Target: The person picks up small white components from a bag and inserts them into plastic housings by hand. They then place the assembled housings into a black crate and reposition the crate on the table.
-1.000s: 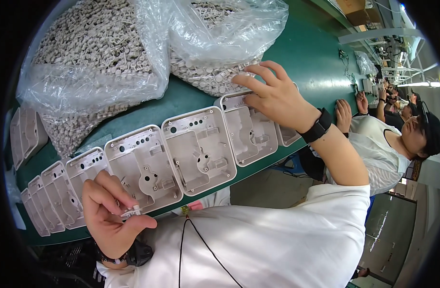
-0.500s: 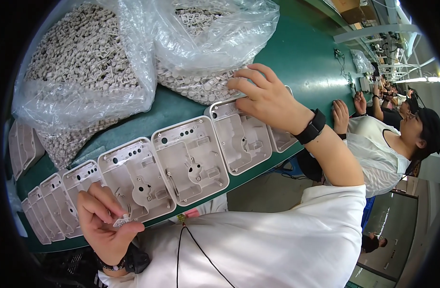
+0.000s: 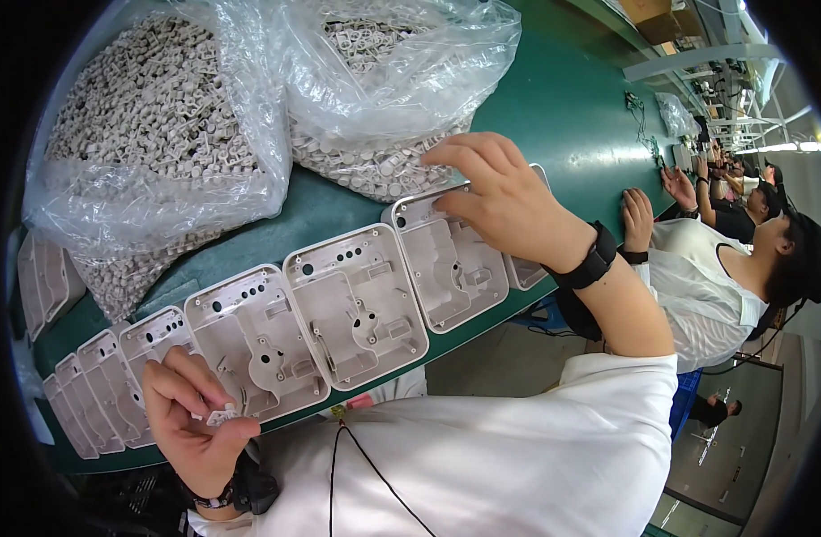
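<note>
In my left hand [image 3: 188, 412], small white plastic parts [image 3: 221, 417] are pinched between thumb and fingers, above the row of housings. My right hand [image 3: 509, 201] reaches over the upper edge of a light grey plastic housing [image 3: 442, 268], fingers curved and apart. Its thumb is by the round holes in that housing's far wall, while the fingertips are beside a clear bag [image 3: 366, 98] of small light grey plastic parts [image 3: 388, 170]. I see nothing between those fingers, though their undersides are partly hidden.
Several more open housings [image 3: 357, 309] stand side by side along the green table [image 3: 563, 116]. A larger bag of small parts [image 3: 151, 98] lies at the far left, next to another housing [image 3: 48, 282]. A co-worker [image 3: 706, 259] sits to the right.
My right hand has dropped slightly toward me, and its fingers have come away from the bag. The left hand stays almost in place, still pinching the small parts.
</note>
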`<state>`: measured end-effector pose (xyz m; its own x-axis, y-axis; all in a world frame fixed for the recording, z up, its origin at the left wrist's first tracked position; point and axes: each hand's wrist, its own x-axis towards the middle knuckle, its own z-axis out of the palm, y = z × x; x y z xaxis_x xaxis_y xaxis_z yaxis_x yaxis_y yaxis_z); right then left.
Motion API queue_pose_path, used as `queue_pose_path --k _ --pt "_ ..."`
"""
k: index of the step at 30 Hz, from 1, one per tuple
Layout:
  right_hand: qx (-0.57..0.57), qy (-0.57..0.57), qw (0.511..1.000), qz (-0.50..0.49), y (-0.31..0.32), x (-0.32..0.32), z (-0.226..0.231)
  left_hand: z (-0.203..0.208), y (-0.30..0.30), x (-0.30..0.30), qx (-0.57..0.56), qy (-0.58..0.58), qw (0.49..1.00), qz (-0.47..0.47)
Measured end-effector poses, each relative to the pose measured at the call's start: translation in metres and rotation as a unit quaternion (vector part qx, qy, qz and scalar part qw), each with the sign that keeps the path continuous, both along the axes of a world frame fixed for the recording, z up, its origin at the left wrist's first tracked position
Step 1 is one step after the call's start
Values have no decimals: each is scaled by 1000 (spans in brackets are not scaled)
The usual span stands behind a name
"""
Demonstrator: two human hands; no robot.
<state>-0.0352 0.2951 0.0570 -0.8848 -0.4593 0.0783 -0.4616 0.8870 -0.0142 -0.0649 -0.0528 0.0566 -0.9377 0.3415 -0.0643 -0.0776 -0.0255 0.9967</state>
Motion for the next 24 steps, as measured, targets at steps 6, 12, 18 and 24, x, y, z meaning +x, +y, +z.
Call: queue_pose_path --k 6,12,18,24 --pt "11 -11 1000 -24 2 4 8 4 3 -1 -4 18 1000 -9" --pt "-90 56 991 -76 -29 12 39 9 8 -2 15 20 991 -129" --pt "-376 7 926 36 -121 32 39 5 28 -10 20 48 964 -260" --pt "-407 70 909 61 -139 27 21 7 27 -2 82 75 969 -222"
